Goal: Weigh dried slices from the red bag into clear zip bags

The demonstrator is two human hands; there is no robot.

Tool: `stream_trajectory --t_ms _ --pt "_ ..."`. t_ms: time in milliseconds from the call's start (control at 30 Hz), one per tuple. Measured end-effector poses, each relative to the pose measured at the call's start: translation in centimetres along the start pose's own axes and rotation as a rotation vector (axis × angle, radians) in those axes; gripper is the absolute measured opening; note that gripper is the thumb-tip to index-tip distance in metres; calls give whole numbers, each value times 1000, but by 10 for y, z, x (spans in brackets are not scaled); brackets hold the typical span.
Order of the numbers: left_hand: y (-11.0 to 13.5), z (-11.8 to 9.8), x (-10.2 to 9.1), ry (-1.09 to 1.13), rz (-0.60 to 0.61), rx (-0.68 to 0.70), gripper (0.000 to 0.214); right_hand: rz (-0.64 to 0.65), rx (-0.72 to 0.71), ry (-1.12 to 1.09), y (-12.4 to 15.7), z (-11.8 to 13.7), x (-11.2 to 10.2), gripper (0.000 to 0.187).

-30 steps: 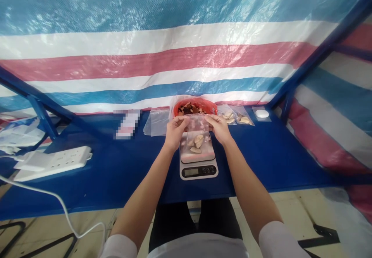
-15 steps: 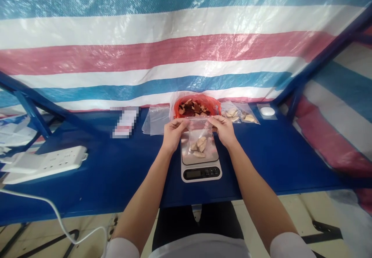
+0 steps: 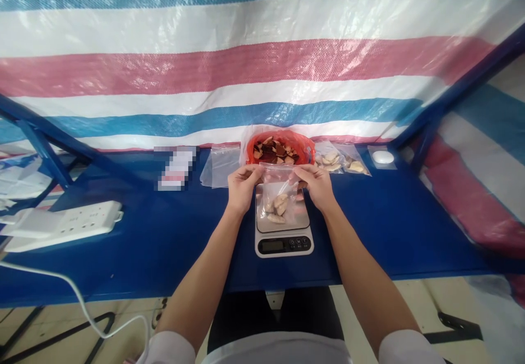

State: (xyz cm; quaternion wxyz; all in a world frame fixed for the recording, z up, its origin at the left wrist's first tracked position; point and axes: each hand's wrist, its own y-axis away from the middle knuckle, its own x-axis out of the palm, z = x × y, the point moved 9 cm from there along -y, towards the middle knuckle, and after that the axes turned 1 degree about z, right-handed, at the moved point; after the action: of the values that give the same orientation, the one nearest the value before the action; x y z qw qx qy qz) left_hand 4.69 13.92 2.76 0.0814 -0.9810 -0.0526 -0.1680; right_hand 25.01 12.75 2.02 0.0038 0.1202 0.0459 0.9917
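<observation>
While one digital scale [image 3: 262,251] is set on one blue table [image 3: 172,238], one clear bag [image 3: 277,175] with at least three pale pieces [image 3: 281,204] inside is held over the scale's plate [image 3: 302,224]; whether the plate is touched cannot be told. Behind, one red container [image 3: 308,145] of brown chips [image 3: 278,149] and, to its right, two filled bags [image 3: 331,160] are seen. The clear bag's top edge is narrowly pinched by the left hand [image 3: 241,188] and the right hand [image 3: 318,186], near either end
</observation>
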Motion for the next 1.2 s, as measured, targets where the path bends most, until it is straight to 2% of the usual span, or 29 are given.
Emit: stream_trajectory --t_ms 133,233,667,800,1000,1200 --pt "-2 2 -6 -40 -25 13 20 -5 23 -18 -2 -3 0 32" --pt "-4 1 -8 -68 -31 24 20 -20 -21 -25 -6 -4 -2 30" --pt "-1 -1 2 -138 25 -2 23 -101 -122 -5 -15 -2 -15 27" --pt "-1 -1 3 -162 30 -6 23 -89 -132 -6 -14 2 -14 27" --pt "0 -8 3 -148 24 58 22 -49 -144 22 -10 8 -8 31" --pt "0 -4 7 -106 67 39 21 -12 -203 48 -7 11 -4 27"
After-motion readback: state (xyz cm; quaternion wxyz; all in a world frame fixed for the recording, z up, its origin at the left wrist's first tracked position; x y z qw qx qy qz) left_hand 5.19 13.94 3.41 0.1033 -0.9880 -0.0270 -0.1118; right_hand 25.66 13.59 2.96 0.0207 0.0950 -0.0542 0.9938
